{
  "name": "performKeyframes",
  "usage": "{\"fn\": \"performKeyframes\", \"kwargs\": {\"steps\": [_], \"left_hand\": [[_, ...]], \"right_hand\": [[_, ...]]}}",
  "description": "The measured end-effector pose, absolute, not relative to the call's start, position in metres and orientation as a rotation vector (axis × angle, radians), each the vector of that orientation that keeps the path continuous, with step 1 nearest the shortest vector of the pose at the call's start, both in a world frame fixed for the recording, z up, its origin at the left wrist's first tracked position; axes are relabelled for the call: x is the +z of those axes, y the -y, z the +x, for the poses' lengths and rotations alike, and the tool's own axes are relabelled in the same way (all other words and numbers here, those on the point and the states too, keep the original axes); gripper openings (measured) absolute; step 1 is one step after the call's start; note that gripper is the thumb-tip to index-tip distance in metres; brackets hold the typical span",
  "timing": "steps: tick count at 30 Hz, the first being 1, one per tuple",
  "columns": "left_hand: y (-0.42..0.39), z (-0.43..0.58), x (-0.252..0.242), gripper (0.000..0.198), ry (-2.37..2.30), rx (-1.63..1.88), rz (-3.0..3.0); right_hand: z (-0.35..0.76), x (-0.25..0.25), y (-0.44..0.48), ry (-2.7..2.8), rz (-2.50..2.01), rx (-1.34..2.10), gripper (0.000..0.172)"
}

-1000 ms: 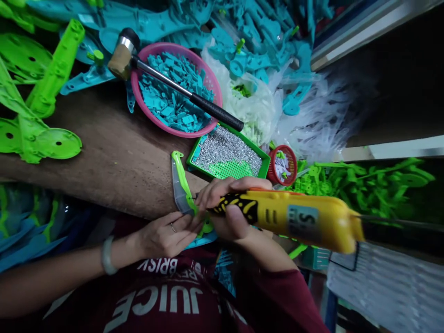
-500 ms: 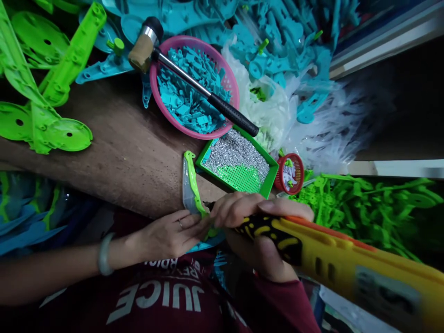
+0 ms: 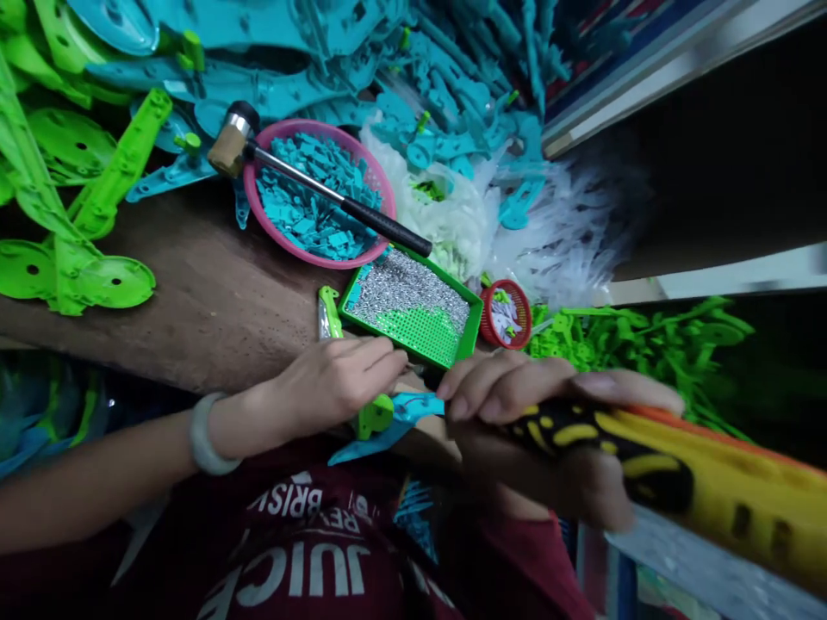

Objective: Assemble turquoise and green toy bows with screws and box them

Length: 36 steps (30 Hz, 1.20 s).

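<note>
My left hand [image 3: 336, 379] has moved away from the near edge of the wooden table [image 3: 213, 293]. It now lies over the green and teal toy part [image 3: 375, 416], and its fingertips [image 3: 391, 357] sit just beside the near rim of the green tray of screws [image 3: 452, 353]. The fingers are stretched and close together; I cannot tell whether they pinch anything. The part sits under that hand at the table's near edge. Its green tip shows on the far side, and its green and teal end pokes out toward me.

My right hand [image 3: 536, 430] is wrapped tight around the yellow electric screwdriver [image 3: 711, 491], which has drawn back to the right, off the part it was touching half a second ago.

Farther off, the mallet [image 3: 310, 176] lies across the pink basket [image 3: 381, 185] of teal pieces, and a small red basket [image 3: 507, 314] stands right of the tray.
</note>
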State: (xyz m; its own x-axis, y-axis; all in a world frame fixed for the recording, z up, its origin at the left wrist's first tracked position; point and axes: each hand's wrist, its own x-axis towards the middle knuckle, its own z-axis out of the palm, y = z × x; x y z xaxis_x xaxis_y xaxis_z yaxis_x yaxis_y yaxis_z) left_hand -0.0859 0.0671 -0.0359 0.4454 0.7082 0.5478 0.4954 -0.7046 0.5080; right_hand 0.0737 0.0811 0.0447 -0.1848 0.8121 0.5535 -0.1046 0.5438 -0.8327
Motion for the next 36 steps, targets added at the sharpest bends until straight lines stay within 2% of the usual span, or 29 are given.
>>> {"fn": "performKeyframes", "kwargs": {"steps": [3,5,8,11,14,23,27,30,36], "left_hand": [[-0.097,-0.077,-0.033,0.021,-1.250,0.826,2.737],[-0.105,-0.075,-0.032,0.029,-1.356,0.718,2.853],[-0.090,-0.081,-0.033,0.033,-1.342,0.821,2.897],[-0.055,-0.092,-0.039,0.030,-1.096,1.048,2.843],[-0.023,-0.098,-0.054,0.035,-0.835,1.054,2.776],[-0.003,-0.096,-0.075,0.042,-0.833,0.772,2.809],[0.005,-0.080,-0.084,0.033,-1.030,1.049,2.811],[0.008,-0.071,-0.090,0.031,-1.054,1.212,2.765],[0.010,-0.070,-0.095,0.029,-1.037,1.295,2.700]], "right_hand": [[0.077,0.027,-0.114,1.405,-0.615,0.793,0.012],[0.078,0.007,-0.133,1.303,-0.665,0.773,0.010],[0.078,-0.022,-0.147,1.218,-0.802,0.815,0.016],[0.078,-0.042,-0.149,1.211,-0.838,0.856,0.025],[0.078,-0.051,-0.149,1.222,-0.783,0.878,0.027],[0.076,-0.047,-0.152,1.221,-0.812,0.876,0.022],[0.070,-0.018,-0.131,1.209,-0.681,0.891,0.016],[0.063,-0.005,-0.103,1.351,-0.629,0.980,0.020],[0.049,-0.023,-0.076,1.492,-0.527,1.194,0.030]]}}
